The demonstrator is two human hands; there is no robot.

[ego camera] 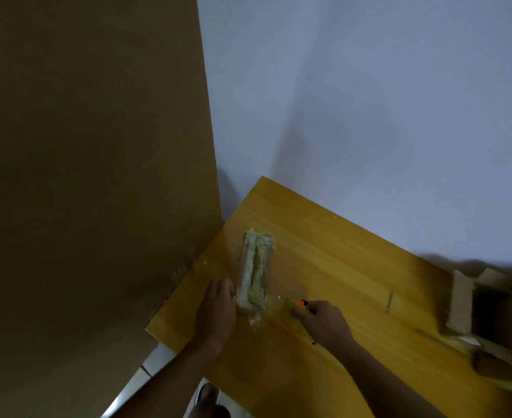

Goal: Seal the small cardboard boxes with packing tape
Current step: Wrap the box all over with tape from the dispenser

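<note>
The box [487, 315] sits open and untaped at the table's [339, 251] far right, well apart from both hands. The right hand [321, 322] grips a tape dispenser [297, 318]; just left of it, the left hand [218, 306] rests flat-fingered beside a wad [256, 274] of tape. Judged step — readying tape; next, carry it rightward to the flaps.

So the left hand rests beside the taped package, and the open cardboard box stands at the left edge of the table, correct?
Not quite. In the head view the left hand does rest beside the taped package, but the open cardboard box stands at the right edge of the table.
</note>
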